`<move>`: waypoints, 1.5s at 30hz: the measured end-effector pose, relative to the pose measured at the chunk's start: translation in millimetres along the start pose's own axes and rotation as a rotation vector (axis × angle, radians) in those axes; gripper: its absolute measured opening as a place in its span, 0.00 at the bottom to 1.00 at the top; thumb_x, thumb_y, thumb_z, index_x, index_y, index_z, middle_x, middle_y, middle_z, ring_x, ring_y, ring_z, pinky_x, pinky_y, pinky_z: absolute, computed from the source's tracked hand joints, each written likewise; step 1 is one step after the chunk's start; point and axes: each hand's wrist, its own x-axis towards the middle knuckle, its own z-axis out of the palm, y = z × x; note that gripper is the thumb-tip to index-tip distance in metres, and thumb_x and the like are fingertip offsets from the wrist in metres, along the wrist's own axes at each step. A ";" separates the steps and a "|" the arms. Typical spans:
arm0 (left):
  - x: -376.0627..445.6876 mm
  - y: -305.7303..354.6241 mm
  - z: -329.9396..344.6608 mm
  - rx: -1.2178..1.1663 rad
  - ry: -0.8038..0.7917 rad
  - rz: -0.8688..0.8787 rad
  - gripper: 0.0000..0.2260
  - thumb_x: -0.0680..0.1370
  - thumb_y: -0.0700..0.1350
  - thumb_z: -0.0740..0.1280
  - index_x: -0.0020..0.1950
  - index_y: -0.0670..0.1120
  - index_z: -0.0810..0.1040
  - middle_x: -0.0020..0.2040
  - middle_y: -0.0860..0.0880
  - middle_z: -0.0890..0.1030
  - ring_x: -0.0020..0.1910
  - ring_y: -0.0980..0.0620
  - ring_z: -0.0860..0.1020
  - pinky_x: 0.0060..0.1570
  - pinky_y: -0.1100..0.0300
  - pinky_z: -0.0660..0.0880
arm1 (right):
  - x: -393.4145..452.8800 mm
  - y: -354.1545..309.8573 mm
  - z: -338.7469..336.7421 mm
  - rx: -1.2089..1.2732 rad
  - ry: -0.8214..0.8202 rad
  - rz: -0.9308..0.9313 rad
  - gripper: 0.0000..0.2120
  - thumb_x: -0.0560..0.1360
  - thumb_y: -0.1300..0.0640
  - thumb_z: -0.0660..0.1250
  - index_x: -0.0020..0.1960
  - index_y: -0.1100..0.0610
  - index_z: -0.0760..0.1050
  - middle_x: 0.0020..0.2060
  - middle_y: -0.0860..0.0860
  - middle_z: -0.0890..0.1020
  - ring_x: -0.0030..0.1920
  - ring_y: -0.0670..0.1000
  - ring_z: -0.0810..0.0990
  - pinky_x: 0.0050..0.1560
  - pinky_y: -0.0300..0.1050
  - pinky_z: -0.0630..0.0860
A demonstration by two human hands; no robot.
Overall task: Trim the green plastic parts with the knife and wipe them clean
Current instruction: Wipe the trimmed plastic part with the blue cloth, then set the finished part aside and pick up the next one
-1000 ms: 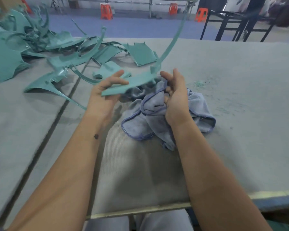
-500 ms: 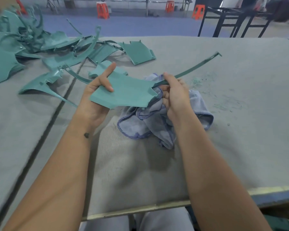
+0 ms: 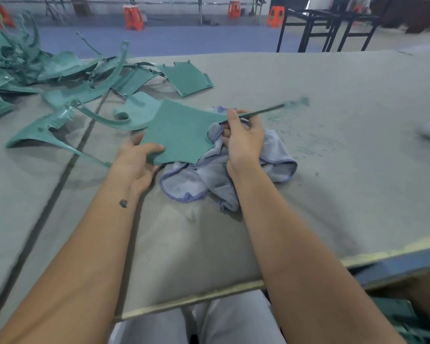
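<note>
Over grey table [image 3: 333, 170], both hands [image 3: 134, 160] [image 3: 243, 140] pinch green part [image 3: 181, 135].

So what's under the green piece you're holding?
Under the green plastic part lies the crumpled blue cloth on the grey table. The part and the right hand cover some of the cloth, so anything beneath there is hidden.

The flat green plastic part with the long thin arm [image 3: 181, 135], edge-on a second ago with that arm arching up over the table [image 3: 333, 170], now lies turned broad face up, arm stretched low to the right. The left hand [image 3: 137, 162] has shifted to its near corner, thumb on top; the right hand [image 3: 243, 140] now pinches the arm's base.
</note>
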 end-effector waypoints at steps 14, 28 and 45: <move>-108.9 -28.7 106.0 -0.131 -0.259 0.241 0.19 0.78 0.28 0.60 0.58 0.51 0.70 0.52 0.52 0.81 0.49 0.51 0.81 0.43 0.54 0.79 | -39.3 -112.9 -105.1 0.200 0.183 0.021 0.09 0.80 0.60 0.59 0.42 0.60 0.70 0.26 0.54 0.78 0.22 0.48 0.71 0.24 0.36 0.69; -285.5 -222.8 230.8 0.563 -0.880 -0.166 0.11 0.79 0.34 0.65 0.57 0.46 0.72 0.47 0.48 0.79 0.36 0.56 0.81 0.32 0.59 0.81 | -174.0 -144.5 -432.1 0.240 1.100 -0.134 0.11 0.77 0.66 0.55 0.35 0.60 0.64 0.17 0.51 0.72 0.15 0.47 0.67 0.18 0.32 0.62; -270.6 -347.3 159.7 1.321 -1.125 -0.416 0.29 0.78 0.49 0.64 0.77 0.62 0.58 0.56 0.53 0.76 0.44 0.57 0.73 0.48 0.59 0.71 | -213.8 -57.1 -465.7 -0.051 1.580 0.111 0.09 0.74 0.65 0.58 0.49 0.52 0.65 0.42 0.49 0.75 0.35 0.52 0.76 0.31 0.44 0.68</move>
